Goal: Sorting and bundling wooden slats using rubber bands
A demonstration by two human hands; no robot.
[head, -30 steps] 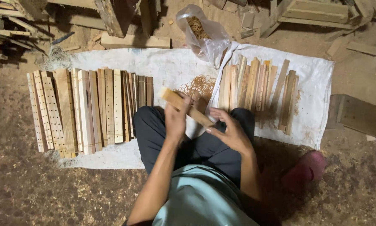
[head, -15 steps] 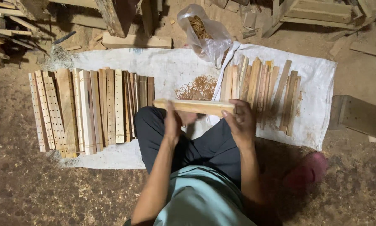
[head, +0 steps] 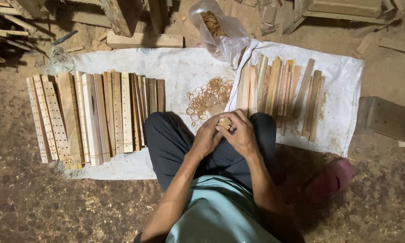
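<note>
1. Gripping one wooden stick (head: pixel 224 122) end-on, the left hand (head: pixel 207 137) and right hand (head: pixel 244 134) close around it above the lap.
2. Rubber bands (head: pixel 208 96) lie mid-sheet (head: pixel 175 67), between slat rows (head: pixel 94 117) near the left edge and others (head: pixel 279 90) near the right.

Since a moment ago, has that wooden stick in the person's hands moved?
Yes. The wooden stick lay sideways above the knees; now only its end shows, upright between both hands, nearer the person, below the rubber bands on the white sheet.

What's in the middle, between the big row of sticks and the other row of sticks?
In the head view, a loose pile of rubber bands lies on the white sheet between the left row and right row.
</note>
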